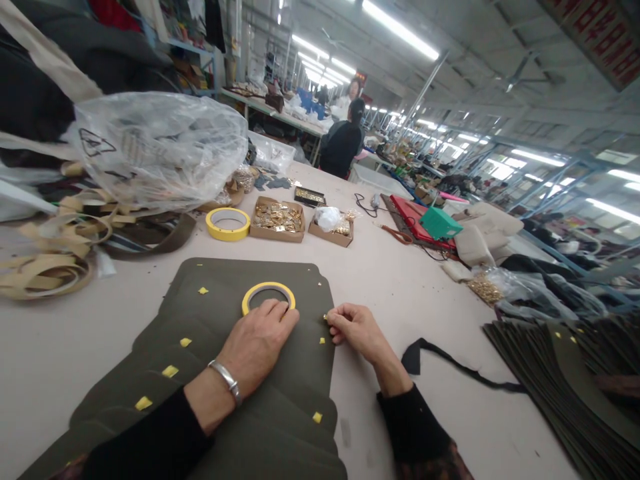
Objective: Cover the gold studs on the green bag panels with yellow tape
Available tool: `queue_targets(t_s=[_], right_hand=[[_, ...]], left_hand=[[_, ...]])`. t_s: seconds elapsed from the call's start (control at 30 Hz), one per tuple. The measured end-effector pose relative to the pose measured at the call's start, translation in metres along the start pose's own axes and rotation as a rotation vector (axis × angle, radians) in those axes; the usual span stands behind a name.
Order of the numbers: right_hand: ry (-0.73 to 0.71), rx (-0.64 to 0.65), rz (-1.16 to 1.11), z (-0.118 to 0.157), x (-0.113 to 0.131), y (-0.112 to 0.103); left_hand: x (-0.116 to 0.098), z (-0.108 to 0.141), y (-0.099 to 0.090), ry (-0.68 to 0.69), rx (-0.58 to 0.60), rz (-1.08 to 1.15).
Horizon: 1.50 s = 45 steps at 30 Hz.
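Dark olive sheets [295, 373] lie overlapped in a stack before me, dotted with small yellow tape pieces [171, 371]. My left hand [260, 340] rests on the top sheet, its fingers curled over the near rim of a roll of yellow tape [253, 291]. At the sheet's right edge my right hand [357, 328] pinches a small gold metal fitting [325, 318] between thumb and forefinger. A yellow tape piece [322, 341] sits just below that pinch. The fitting's exact shape is mostly hidden by the fingertips.
Behind the sheets stand another yellow tape roll [228, 224], a box of gold metal parts [277, 220] and a smaller box [332, 227]. A black strip [465, 370] and stacked olive pieces [560, 393] lie right. Plastic bag [165, 150] and beige strips [50, 267] crowd the left.
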State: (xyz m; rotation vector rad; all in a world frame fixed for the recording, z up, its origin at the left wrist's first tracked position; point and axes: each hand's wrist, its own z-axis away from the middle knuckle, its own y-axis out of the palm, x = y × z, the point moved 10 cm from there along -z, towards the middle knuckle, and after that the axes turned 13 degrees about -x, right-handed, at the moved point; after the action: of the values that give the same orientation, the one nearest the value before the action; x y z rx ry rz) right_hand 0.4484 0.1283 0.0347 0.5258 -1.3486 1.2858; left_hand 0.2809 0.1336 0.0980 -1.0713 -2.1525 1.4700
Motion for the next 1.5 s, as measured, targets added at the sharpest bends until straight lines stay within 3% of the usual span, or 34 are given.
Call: queue_targets(t_s=[0.17, 0.4, 0.7, 0.77, 0.83, 0.93, 1.0, 1.07, 1.2, 1.37, 1.5], right_hand=[[-0.083, -0.009, 0.174, 0.001, 0.009, 0.005], [-0.396, -0.132, 0.455, 0.011, 0.042, 0.002], [-0.06, -0.111, 0.25, 0.0, 0.013, -0.002], [-0.184, -0.182, 0.229, 0.002, 0.021, -0.013], [-0.493, -0.248, 0.326, 0.015, 0.045, -0.02], [-0.931, -0.162, 0.558, 0.046, 0.069, 0.0], [-1.032, -0.08, 0.701, 0.054, 0.07, 0.015], [-0.969, -0.057, 0.784, 0.048, 0.069, 0.022], [-0.658, -0.078, 0.777, 0.019, 0.061, 0.02], [-0.533, -0.116, 0.749, 0.014, 0.055, 0.012], [-0.457, 0.121, 0.618, 0.037, 0.043, 0.021]], left_hand=[[0.004, -0.003, 0.004, 0.01, 0.043, -0.025], [0.007, 0.001, -0.003, -0.008, 0.004, -0.018], [0.008, 0.001, -0.003, -0.018, -0.01, 0.006], [0.008, 0.0, -0.003, -0.012, -0.026, -0.002], [0.008, -0.001, -0.003, -0.004, -0.043, -0.014], [0.009, -0.002, -0.003, -0.004, -0.055, -0.021], [0.01, -0.002, -0.004, -0.008, -0.056, -0.024], [0.01, -0.002, -0.005, -0.009, -0.056, -0.022], [0.01, 0.001, -0.012, -0.002, -0.082, 0.057], [0.009, 0.004, -0.027, 0.037, -0.188, 0.191], [0.012, 0.009, -0.045, 0.019, -0.322, 0.353]])
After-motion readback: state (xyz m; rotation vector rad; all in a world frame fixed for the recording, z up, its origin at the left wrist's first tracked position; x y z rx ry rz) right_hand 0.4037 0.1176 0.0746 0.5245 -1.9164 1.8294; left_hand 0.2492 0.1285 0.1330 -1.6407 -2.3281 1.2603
